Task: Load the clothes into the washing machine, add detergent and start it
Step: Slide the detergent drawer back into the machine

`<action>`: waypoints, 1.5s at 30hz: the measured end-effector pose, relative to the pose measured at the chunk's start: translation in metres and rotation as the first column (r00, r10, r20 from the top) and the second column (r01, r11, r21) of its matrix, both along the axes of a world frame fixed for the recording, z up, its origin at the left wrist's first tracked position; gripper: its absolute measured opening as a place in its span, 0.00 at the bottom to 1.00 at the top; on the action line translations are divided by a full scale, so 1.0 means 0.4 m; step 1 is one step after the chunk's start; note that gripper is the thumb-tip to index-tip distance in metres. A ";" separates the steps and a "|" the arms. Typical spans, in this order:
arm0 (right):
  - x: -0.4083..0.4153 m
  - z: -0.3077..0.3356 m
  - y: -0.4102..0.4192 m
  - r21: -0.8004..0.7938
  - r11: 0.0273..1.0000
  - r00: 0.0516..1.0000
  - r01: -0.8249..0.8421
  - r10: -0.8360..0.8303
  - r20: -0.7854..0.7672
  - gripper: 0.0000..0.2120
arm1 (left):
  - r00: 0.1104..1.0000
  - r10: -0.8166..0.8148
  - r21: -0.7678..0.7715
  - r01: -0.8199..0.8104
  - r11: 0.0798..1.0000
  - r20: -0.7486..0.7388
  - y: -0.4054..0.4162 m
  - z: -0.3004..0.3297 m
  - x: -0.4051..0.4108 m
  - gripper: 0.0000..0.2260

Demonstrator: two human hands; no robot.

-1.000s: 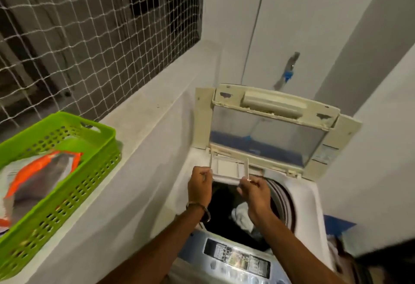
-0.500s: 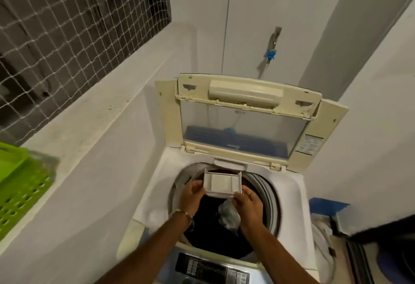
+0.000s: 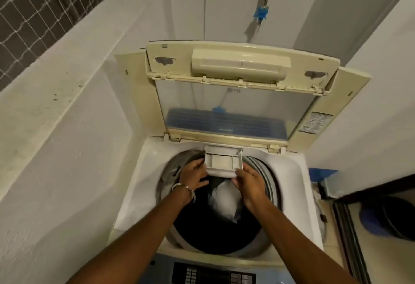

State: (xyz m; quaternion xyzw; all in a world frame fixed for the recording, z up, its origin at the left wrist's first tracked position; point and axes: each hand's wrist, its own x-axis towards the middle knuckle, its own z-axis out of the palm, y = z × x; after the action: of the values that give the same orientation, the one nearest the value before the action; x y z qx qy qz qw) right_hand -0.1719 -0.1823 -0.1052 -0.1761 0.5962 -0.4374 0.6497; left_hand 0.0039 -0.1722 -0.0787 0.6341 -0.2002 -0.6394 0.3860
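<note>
Left hand (image 3: pixel 195 174) grips detergent drawer (image 3: pixel 223 163) left edge, fingers curled; right hand (image 3: pixel 250 181) pinches its near-right corner. Drawer at far rim of washing machine (image 3: pixel 292 171), over clothes (image 3: pixel 224 200) in drum. Raised lid (image 3: pixel 235 95) logo mirrored, unreadable.

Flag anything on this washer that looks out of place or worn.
The detergent drawer sits out of its slot, held over the drum by the left hand and right hand. The raised lid looks yellowed.
</note>
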 end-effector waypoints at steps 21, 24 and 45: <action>0.021 0.068 -0.024 0.020 0.999 0.996 0.036 -0.035 -0.082 0.06 | 1.000 0.020 0.005 -0.020 1.000 0.014 -0.035 0.001 0.004 0.16; 0.030 0.071 -0.025 0.018 0.999 0.995 0.036 -0.034 -0.094 0.07 | 0.999 0.034 0.004 -0.034 0.999 0.024 -0.042 0.001 0.005 0.15; 0.046 0.092 -0.064 0.082 0.993 0.991 0.086 -0.076 -0.114 0.07 | 0.982 0.172 -0.012 -0.172 0.985 0.076 -0.094 -0.003 -0.010 0.06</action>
State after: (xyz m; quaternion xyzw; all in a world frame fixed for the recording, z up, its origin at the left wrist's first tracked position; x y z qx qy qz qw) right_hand -0.1534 -0.2078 -0.0686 -0.1474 0.6563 -0.4268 0.6044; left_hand -0.0001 -0.2097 -0.0798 0.6720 -0.1609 -0.5785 0.4335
